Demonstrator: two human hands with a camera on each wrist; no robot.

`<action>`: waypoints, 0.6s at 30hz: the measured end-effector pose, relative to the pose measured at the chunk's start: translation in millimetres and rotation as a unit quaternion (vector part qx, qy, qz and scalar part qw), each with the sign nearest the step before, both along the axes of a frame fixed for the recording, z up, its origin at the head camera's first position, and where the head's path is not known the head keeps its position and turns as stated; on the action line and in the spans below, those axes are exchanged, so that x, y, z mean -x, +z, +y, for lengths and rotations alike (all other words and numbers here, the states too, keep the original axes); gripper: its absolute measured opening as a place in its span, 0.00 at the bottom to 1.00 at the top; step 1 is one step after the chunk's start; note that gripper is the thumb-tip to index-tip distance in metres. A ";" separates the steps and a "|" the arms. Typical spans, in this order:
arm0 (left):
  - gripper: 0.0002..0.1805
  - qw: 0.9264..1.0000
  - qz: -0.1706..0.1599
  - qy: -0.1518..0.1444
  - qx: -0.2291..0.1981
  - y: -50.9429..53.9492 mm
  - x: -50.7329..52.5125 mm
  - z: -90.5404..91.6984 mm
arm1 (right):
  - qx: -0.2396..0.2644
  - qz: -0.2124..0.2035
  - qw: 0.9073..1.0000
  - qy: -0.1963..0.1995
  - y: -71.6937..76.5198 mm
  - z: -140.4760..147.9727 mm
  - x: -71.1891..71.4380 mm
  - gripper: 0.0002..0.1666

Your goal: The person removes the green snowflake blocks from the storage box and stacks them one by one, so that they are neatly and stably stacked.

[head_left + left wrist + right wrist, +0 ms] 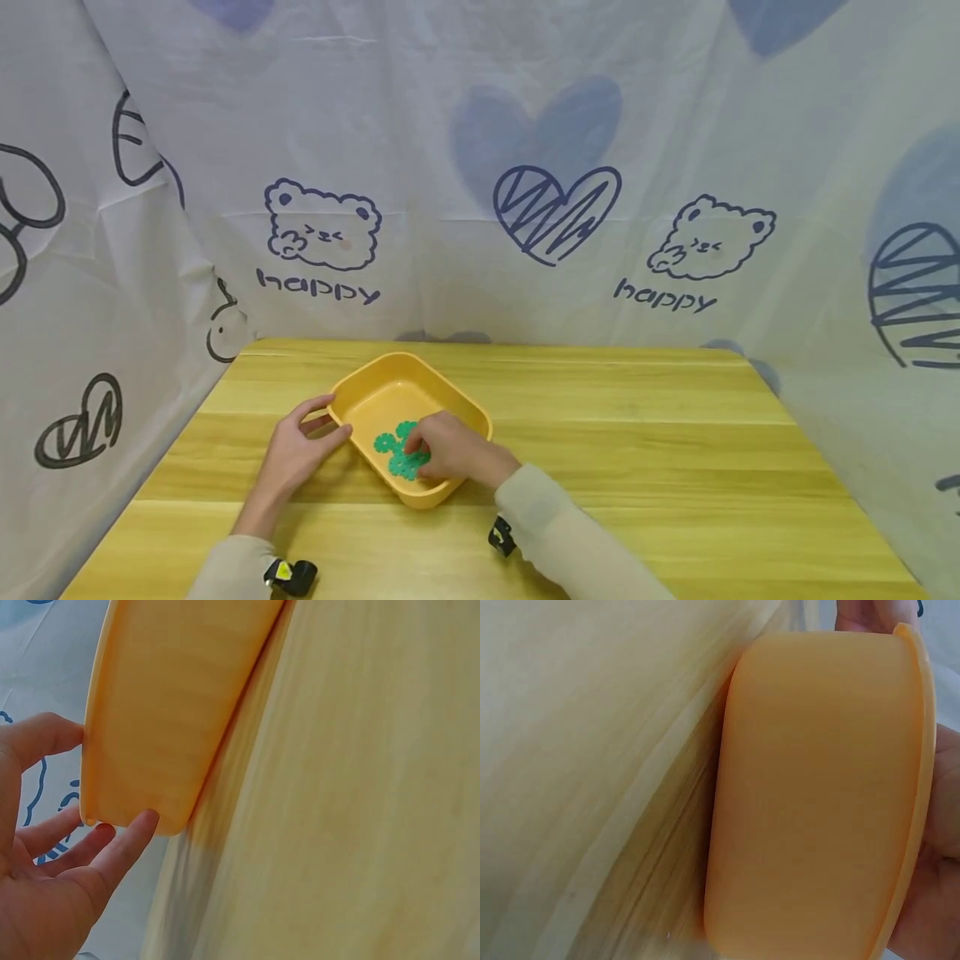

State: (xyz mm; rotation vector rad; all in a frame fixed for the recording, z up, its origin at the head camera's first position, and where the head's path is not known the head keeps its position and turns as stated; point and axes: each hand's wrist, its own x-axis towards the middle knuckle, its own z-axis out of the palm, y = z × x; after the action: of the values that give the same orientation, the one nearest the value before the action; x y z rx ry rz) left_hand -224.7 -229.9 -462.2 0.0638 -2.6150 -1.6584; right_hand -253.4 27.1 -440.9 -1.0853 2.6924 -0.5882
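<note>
A yellow-orange plastic basin (371, 393) stands at an angle on the table. Several small green snowflake-like discs (385, 442) lie in its near part. My left hand (294, 450) holds the basin's left corner, fingers on the rim and thumb against the outer wall, as the left wrist view also shows. Inside the basin, my right hand (453, 450) reaches down over the green discs with bent fingers. Whether a disc is pinched there cannot be made out. In the right wrist view the basin's wall (817, 787) hides the fingertips.
The wood-grain table (637, 450) extends to both sides of the basin. A white cloth (450, 275) with hearts and bears hangs behind and along the sides. Black wrist devices (300, 577) are on both sleeves.
</note>
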 end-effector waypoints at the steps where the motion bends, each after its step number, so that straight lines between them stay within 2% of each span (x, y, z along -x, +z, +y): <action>1: 0.38 1.000 0.001 -0.001 0.004 0.3 0.6 -0.5 | -0.003 0.002 1.000 0.003 -0.3 -1.2 0.3 0.17; 7: 0.38 1.000 -0.006 -0.016 0.024 4.2 2.6 -2.1 | -0.020 0.001 1.000 0.014 -1.7 -5.8 2.5 0.18; 18: 0.37 0.999 -0.013 -0.022 0.035 8.1 3.4 -3.1 | -0.039 0.001 0.998 0.039 -0.3 -8.2 2.6 0.13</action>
State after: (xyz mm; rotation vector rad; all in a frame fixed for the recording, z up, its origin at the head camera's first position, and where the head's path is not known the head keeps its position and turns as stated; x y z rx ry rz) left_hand -228.1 -233.1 -454.1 0.0259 -2.7108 -1.5885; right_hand -256.0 18.9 -441.2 -1.1635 2.6370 -0.4658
